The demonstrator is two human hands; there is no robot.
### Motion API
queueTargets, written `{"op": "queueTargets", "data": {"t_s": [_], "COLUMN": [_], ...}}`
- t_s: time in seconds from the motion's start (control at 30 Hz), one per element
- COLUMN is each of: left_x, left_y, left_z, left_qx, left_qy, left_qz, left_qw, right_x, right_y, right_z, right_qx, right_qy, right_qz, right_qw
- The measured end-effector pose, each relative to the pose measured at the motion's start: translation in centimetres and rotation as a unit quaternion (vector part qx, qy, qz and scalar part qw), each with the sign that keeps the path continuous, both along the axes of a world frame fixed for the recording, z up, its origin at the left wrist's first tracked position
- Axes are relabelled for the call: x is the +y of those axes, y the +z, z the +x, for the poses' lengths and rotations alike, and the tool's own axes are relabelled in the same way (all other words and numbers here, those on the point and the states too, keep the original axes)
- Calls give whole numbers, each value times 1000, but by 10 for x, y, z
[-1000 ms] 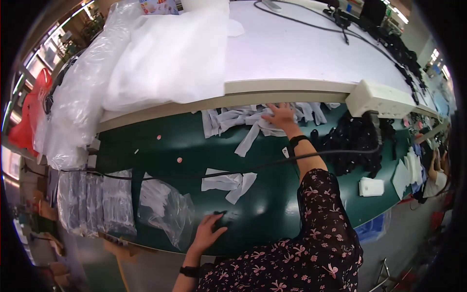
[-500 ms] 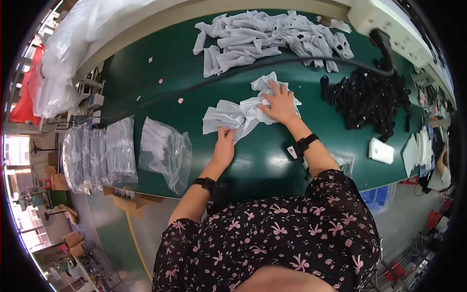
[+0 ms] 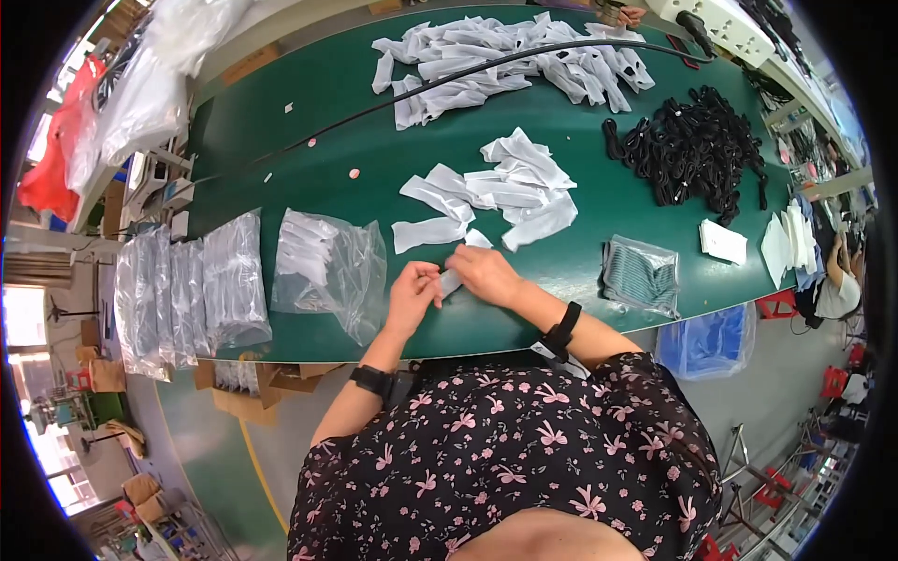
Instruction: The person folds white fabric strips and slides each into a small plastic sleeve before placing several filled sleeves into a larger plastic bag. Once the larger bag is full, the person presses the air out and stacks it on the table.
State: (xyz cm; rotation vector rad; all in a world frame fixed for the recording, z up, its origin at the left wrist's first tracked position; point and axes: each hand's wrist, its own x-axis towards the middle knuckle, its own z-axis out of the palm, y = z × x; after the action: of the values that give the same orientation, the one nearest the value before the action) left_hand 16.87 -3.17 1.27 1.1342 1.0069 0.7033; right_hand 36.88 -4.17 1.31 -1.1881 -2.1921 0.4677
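Near the table's front edge, my left hand and my right hand are close together, fingers closed on a narrow white wrapped packet. Part of it is covered by my fingers. Just beyond my hands lies a loose group of similar white packets, crumpled and overlapping. To the left of my left hand rests a clear plastic bag with several white packets inside.
Filled clear bags stand in a row at the left. A large pile of white packets lies at the back, crossed by a black cable. Bundled black cords and a bag with a striped item are at right. Another person's hand shows at the far edge.
Both hands have drawn back from the white packets toward the table's front edge and come together on one packet. The remaining packets are more spread out. The striped item's bag shows fully.
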Motion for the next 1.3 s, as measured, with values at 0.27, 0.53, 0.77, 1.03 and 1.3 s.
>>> {"op": "queueTargets", "data": {"t_s": [0.27, 0.53, 0.77, 1.03, 1.3], "left_x": [-5, -17, -21, -32, -37], "left_y": [-13, -14, 13, 7, -18], "left_z": [-49, -50, -33, -51, -48], "left_qx": [-34, 57, 175, 232, 295], "left_qy": [127, 50, -38, -107, -190], "left_qz": [25, 115, 139, 304, 379], "left_qw": [991, 991, 974, 918, 856], "right_x": [-11, -5, 12, 55, 33], "right_y": [36, -11, 24, -51, -42], "right_z": [-14, -35, -53, 2, 8], "right_qx": [70, -60, 390, -70, -6], "right_qy": [17, 43, -52, -105, -111], "right_qz": [-41, -29, -363, 72, -270], "right_qw": [997, 997, 845, 989, 956]}}
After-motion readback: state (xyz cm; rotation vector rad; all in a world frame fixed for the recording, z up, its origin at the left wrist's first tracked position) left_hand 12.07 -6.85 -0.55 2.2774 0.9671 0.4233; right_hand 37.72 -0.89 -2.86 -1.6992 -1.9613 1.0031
